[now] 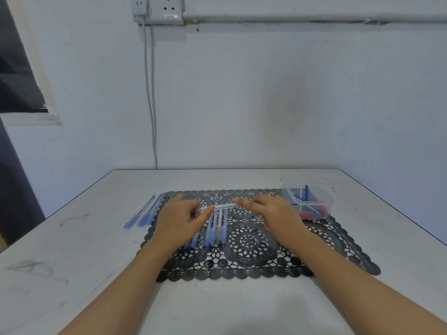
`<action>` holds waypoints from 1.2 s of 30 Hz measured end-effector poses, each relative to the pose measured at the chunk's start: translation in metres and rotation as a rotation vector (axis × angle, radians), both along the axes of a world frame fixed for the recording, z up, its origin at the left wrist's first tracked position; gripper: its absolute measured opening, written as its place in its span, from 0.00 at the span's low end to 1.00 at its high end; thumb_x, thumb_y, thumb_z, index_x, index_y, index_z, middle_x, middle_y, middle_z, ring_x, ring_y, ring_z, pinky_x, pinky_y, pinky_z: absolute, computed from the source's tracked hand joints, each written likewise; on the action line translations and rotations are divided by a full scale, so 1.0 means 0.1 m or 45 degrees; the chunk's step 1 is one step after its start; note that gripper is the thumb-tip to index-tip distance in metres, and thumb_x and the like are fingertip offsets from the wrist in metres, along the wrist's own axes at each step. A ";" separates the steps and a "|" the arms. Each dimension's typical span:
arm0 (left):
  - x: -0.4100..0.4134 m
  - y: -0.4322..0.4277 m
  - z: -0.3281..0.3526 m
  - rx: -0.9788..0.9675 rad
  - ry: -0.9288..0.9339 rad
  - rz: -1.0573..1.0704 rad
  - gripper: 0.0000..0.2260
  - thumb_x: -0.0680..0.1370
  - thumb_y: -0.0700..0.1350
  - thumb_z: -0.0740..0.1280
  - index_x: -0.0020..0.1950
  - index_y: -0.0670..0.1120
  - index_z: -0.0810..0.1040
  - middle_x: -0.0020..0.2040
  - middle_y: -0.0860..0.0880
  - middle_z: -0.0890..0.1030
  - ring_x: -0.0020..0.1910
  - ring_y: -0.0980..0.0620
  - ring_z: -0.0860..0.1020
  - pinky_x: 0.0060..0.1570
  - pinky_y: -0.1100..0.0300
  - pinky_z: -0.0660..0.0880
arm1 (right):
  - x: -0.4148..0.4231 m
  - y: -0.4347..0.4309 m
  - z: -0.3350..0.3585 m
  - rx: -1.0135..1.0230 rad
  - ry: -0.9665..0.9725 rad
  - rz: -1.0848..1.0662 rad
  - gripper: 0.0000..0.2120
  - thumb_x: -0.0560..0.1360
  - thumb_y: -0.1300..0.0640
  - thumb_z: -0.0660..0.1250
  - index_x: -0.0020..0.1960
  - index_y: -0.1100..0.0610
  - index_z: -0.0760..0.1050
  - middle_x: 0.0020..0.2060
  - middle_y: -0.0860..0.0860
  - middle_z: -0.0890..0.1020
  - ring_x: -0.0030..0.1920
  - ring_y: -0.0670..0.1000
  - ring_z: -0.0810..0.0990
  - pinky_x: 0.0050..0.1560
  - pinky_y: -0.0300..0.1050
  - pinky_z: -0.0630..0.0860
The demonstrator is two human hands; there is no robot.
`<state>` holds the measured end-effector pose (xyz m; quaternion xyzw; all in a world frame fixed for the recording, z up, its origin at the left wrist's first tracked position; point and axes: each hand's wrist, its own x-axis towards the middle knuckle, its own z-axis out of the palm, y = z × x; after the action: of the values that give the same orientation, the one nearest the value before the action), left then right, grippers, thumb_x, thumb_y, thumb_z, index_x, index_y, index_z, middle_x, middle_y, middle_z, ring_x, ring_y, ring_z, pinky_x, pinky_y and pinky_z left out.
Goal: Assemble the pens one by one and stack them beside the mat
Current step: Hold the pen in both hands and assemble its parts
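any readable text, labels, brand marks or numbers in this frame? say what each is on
None readable.
Wall socket: no legible marking; any embossing is too blurred.
Pens beside the mat: any barrel print too small to read.
Clear pen barrel held between left hand and right hand: no print visible.
Plastic container: no label seen.

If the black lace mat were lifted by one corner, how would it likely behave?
The black lace mat looks thin and full of cut-outs, so it would probably flop and weigh little. The loose pens lying on it would likely roll off; the plastic container on its far corner might slide.
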<state>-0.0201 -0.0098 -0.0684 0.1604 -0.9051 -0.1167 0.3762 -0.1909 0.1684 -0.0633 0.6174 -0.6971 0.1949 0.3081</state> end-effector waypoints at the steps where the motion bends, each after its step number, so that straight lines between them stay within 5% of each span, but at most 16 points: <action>1: 0.00 0.00 0.00 0.006 0.000 -0.004 0.21 0.71 0.66 0.54 0.27 0.52 0.63 0.27 0.55 0.66 0.33 0.58 0.67 0.30 0.61 0.60 | 0.00 -0.01 0.00 -0.018 -0.009 0.010 0.38 0.58 0.73 0.75 0.64 0.48 0.74 0.36 0.50 0.80 0.33 0.49 0.77 0.34 0.42 0.72; 16: -0.02 0.04 0.00 -0.047 0.021 -0.012 0.20 0.72 0.65 0.55 0.27 0.53 0.63 0.26 0.55 0.66 0.32 0.57 0.67 0.29 0.62 0.60 | 0.11 -0.03 -0.02 -0.191 -0.146 0.024 0.23 0.61 0.73 0.73 0.53 0.57 0.81 0.37 0.52 0.82 0.35 0.50 0.80 0.36 0.40 0.77; 19: -0.02 0.03 0.01 -0.052 0.045 -0.012 0.21 0.73 0.64 0.56 0.27 0.52 0.64 0.26 0.55 0.66 0.33 0.56 0.67 0.29 0.61 0.63 | 0.13 -0.03 -0.03 -0.311 -0.242 -0.102 0.08 0.72 0.58 0.69 0.49 0.58 0.82 0.38 0.52 0.82 0.36 0.50 0.80 0.36 0.44 0.80; 22: -0.02 0.04 0.02 -0.064 0.078 -0.010 0.21 0.73 0.64 0.56 0.27 0.52 0.63 0.25 0.56 0.65 0.33 0.56 0.67 0.29 0.60 0.63 | 0.12 -0.02 -0.01 -0.324 -0.193 -0.349 0.19 0.74 0.44 0.58 0.46 0.55 0.83 0.38 0.49 0.83 0.40 0.50 0.80 0.44 0.46 0.75; 25: -0.02 0.04 0.01 -0.074 0.090 -0.013 0.20 0.73 0.64 0.56 0.27 0.53 0.62 0.25 0.56 0.66 0.33 0.56 0.68 0.29 0.59 0.64 | 0.14 0.00 0.00 -0.329 -0.170 -0.473 0.21 0.73 0.40 0.57 0.46 0.52 0.83 0.39 0.47 0.83 0.43 0.49 0.80 0.49 0.47 0.71; 29: -0.03 0.04 0.01 -0.086 0.101 -0.012 0.20 0.73 0.64 0.57 0.27 0.54 0.61 0.25 0.55 0.67 0.33 0.55 0.68 0.30 0.58 0.66 | 0.16 -0.02 -0.02 -0.344 -0.204 -0.432 0.18 0.72 0.42 0.61 0.45 0.53 0.83 0.38 0.48 0.83 0.42 0.50 0.79 0.46 0.47 0.73; 32: -0.04 0.06 0.01 -0.112 0.117 -0.017 0.20 0.73 0.63 0.58 0.27 0.54 0.60 0.25 0.55 0.66 0.33 0.55 0.67 0.30 0.59 0.65 | 0.19 -0.03 -0.03 -0.420 -0.211 -0.330 0.08 0.69 0.51 0.73 0.44 0.55 0.83 0.37 0.49 0.83 0.40 0.51 0.79 0.43 0.47 0.74; 36: -0.03 0.13 0.05 -0.184 0.154 -0.031 0.19 0.74 0.61 0.59 0.28 0.55 0.60 0.24 0.58 0.63 0.31 0.56 0.65 0.31 0.65 0.59 | 0.26 -0.05 -0.04 -0.494 -0.308 -0.167 0.08 0.67 0.61 0.75 0.46 0.57 0.83 0.38 0.50 0.82 0.40 0.51 0.79 0.43 0.45 0.76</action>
<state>-0.0227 0.0028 -0.0637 0.1146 -0.8887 -0.0650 0.4392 -0.1654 0.1632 -0.0677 0.4721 -0.7172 0.3772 0.3471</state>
